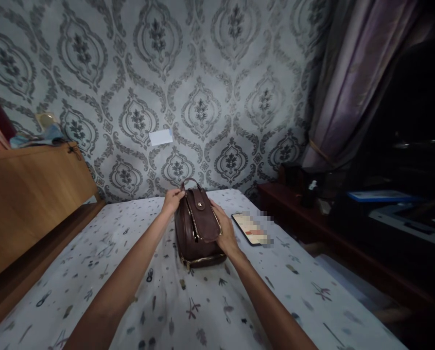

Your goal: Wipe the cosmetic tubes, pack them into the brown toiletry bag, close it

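Observation:
A small dark brown leather handbag [197, 226] with gold zips and a flap stands upright in the middle of a bed covered by a white patterned sheet [166, 301]. My left hand [172, 200] grips the bag's top at its handle on the left side. My right hand [225, 232] rests flat against the bag's right side, fingers over the flap's edge. A smartphone [249, 228] with its screen lit lies on the sheet just right of my right hand.
A wooden headboard or cabinet [31, 194] runs along the left with clutter on top. Patterned wallpaper [202, 97] is behind the bed. A dark low shelf [312, 214] with a bottle, and a curtain [348, 82], stand at the right.

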Available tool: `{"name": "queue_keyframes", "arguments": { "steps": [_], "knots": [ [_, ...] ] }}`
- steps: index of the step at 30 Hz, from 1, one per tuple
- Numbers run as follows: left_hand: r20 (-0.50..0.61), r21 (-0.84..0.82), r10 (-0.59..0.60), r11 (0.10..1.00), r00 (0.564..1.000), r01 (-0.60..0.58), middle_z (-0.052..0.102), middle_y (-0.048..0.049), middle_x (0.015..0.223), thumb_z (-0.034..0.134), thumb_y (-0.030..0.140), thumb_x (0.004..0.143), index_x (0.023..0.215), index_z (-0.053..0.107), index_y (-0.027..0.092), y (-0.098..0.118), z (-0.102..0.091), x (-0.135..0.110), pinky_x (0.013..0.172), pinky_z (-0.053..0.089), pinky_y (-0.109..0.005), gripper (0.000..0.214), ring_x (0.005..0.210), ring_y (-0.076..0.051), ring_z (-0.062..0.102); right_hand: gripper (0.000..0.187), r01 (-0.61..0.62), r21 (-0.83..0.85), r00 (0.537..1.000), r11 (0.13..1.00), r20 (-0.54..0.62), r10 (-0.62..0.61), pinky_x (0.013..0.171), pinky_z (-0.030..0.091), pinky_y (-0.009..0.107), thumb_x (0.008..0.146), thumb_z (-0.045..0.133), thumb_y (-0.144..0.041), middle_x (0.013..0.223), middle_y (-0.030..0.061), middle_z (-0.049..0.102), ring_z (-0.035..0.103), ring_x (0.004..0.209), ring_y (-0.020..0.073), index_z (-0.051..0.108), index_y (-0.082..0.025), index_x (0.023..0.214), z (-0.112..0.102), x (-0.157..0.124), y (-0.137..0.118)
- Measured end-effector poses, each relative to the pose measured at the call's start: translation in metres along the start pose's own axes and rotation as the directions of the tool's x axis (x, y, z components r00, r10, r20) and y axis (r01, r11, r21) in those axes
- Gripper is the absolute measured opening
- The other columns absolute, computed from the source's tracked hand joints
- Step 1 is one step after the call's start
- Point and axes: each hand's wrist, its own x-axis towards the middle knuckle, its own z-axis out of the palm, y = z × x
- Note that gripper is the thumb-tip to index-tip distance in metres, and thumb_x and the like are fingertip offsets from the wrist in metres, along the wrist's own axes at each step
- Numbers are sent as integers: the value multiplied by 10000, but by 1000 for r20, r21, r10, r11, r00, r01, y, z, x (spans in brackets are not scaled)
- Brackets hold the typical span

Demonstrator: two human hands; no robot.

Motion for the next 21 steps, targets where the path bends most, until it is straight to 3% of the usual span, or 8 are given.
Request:
{"name": "queue_keyframes", "arguments": {
  "steps": [15,18,21],
  "knots": [
    [-30,-23,4,1000,1000,-4,569,11,601,627,390,698,597,594,177,11,5,-17,632,376,-263,238,632,-161,514,430,-14,-4,1000,1000,5,14,1146,364,434,854,506,-253,1427,96,550,487,1342,252,657,-218,1255,1,0,0],
    [-61,5,27,1000,998,-27,612,-10,705,603,315,725,738,624,175,14,4,-20,698,429,-287,142,716,-181,569,428,-16,-4,1000,1000,-5,16,1145,365,436,856,499,-248,1420,104,555,495,1335,252,661,-210,1250,2,0,0],
    [-110,47,82,996,991,-78,645,-53,953,577,232,740,1043,609,197,26,1,-38,843,453,-347,307,941,-220,596,419,-6,-3,1000,1000,-5,6,1139,372,440,848,510,-252,1416,111,559,496,1335,256,673,-208,1231,1,0,-1]
  ]
}}
